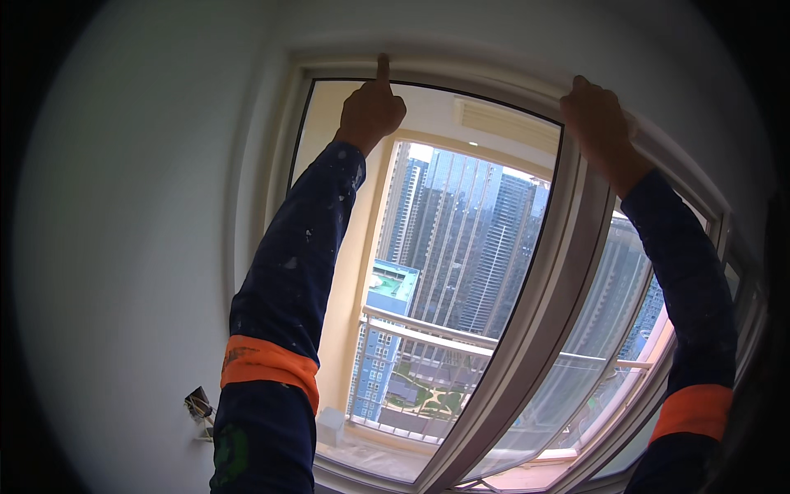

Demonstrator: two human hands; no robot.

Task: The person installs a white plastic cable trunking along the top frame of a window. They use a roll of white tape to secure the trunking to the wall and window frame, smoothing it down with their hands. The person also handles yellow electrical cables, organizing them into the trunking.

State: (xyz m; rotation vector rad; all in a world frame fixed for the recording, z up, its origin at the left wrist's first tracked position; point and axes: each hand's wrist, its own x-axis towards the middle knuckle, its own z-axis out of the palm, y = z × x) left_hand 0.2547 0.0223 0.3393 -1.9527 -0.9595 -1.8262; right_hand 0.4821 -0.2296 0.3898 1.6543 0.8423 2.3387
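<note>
matt cloth sleeves [288,263]; smooth metal-look frame [539,329]; glossy glass [591,309]

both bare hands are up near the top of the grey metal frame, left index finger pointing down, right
Not down: the head view shows the left index finger pointing up. The bare left hand and bare right hand are indeed up near the top of the grey metal frame.

We saw daylight pour in through the balcony window [541,321], bright on the high-rise towers [448,239] outside, while the indoor wall [123,247] lay dim and grey and the backlit left hand [372,111] and right hand [599,122] were shadowed. Fisheye distortion bowed the window's straight edges, and blackness swallowed our picture's corners; we found the towers fairly sharp, but the navy sleeves [288,263] sank into murk.
</note>
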